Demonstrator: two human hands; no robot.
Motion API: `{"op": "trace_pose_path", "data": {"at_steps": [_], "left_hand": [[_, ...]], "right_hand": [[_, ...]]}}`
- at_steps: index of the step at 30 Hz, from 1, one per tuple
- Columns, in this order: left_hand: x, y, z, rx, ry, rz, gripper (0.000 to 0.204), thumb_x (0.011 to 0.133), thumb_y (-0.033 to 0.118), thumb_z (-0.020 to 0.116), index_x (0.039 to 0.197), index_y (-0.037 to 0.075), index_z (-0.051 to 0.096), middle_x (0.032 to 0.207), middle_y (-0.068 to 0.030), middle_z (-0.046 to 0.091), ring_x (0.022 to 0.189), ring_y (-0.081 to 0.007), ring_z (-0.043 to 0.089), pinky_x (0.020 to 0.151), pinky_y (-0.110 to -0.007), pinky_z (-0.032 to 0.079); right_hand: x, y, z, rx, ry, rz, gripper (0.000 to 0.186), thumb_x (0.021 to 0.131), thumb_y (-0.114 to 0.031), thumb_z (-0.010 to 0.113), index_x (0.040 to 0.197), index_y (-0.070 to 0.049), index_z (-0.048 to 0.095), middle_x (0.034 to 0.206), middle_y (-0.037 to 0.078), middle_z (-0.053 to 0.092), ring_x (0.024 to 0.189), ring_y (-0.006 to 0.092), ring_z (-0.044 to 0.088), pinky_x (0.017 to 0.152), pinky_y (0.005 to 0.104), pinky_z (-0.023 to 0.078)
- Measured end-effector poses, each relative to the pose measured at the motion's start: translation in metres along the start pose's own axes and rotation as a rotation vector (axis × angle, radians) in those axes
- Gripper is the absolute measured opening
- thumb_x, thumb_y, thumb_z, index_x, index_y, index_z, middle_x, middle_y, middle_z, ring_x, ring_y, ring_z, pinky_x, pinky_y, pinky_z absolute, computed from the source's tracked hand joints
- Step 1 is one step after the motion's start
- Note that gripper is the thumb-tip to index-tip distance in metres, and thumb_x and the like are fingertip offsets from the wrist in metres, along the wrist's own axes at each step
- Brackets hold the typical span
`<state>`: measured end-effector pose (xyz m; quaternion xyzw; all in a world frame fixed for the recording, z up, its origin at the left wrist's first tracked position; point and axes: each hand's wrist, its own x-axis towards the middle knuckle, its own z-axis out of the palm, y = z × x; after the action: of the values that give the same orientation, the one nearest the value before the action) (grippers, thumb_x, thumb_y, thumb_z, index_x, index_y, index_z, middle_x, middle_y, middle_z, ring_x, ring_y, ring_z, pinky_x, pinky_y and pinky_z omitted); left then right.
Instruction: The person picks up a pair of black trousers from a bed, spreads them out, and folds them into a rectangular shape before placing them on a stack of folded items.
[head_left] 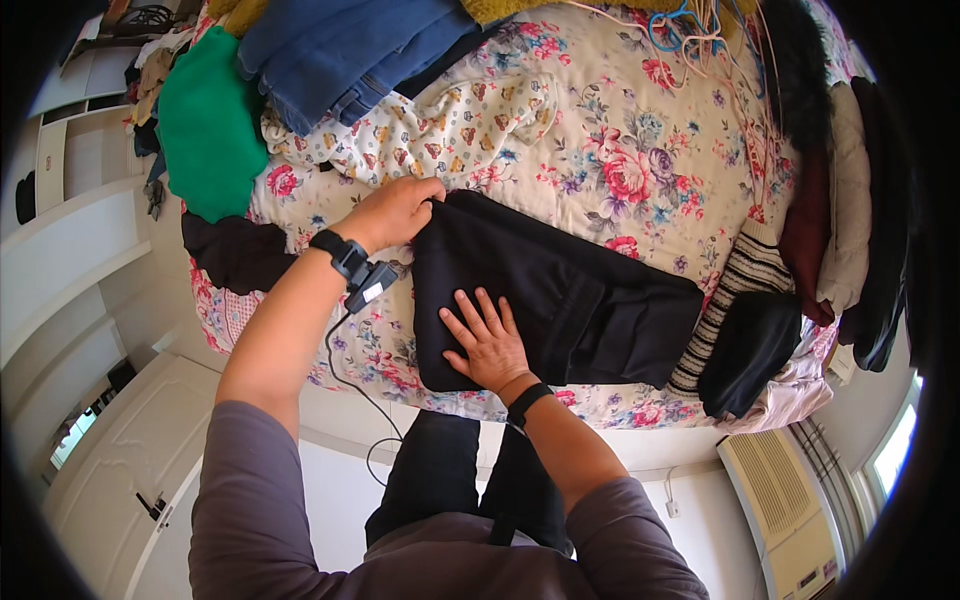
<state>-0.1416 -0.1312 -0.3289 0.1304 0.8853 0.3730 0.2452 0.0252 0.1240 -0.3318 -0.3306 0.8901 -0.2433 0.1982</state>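
Observation:
A black garment, which looks like a pair of folded trousers (630,320), lies on the floral bedspread (640,150) near the bed's front edge. At its far left corner my left hand (395,212) is closed, pinching the cloth by the edge. My right hand (487,340) rests flat on the left part of the garment, its fingers spread. Both wrists wear black bands, and from the left one hangs a small device (372,287) with a cable.
Folded jeans (350,60), a green garment (210,125), a printed white cloth (430,130) and a dark cloth (245,250) lie at left. Hangers (690,40) lie at the far right. A striped knit (730,300), a black bundle (752,355) and jackets (848,190) line the right side.

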Motion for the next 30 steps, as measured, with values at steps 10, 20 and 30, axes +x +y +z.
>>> {"op": "trace_pose_path", "data": {"at_steps": [10, 20, 30], "left_hand": [[0.003, 0.050, 0.011, 0.183, 0.217, 0.132, 0.021, 0.098, 0.027, 0.058, 0.090, 0.009, 0.064, 0.086, -0.0076, 0.064, 0.089, -0.0320, 0.061, 0.085, -0.044, 0.046], [0.025, 0.032, 0.051, 0.487, 0.367, 0.144, 0.034, 0.095, 0.038, 0.064, 0.074, 0.011, 0.061, 0.072, -0.0062, 0.061, 0.069, -0.0257, 0.066, 0.059, -0.039, 0.052], [0.037, 0.046, -0.004, -0.075, 0.263, -0.045, 0.016, 0.098, 0.020, 0.060, 0.096, 0.004, 0.064, 0.087, -0.0101, 0.065, 0.082, -0.0279, 0.062, 0.076, -0.036, 0.050]], "right_hand": [[0.021, 0.005, -0.069, -0.020, 0.294, 0.141, 0.058, 0.085, -0.026, 0.069, 0.139, -0.009, 0.055, 0.153, 0.013, 0.044, 0.143, 0.0306, 0.039, 0.118, 0.0550, 0.024], [0.019, 0.047, -0.028, -0.182, 0.201, 0.167, 0.075, 0.084, -0.043, 0.070, 0.151, -0.028, 0.041, 0.160, 0.014, 0.032, 0.146, 0.0417, 0.029, 0.115, 0.0605, 0.025], [0.013, 0.041, -0.073, 0.006, 0.305, 0.200, 0.070, 0.085, -0.036, 0.070, 0.146, -0.011, 0.046, 0.159, 0.018, 0.033, 0.148, 0.0381, 0.028, 0.118, 0.0577, 0.021]]}}
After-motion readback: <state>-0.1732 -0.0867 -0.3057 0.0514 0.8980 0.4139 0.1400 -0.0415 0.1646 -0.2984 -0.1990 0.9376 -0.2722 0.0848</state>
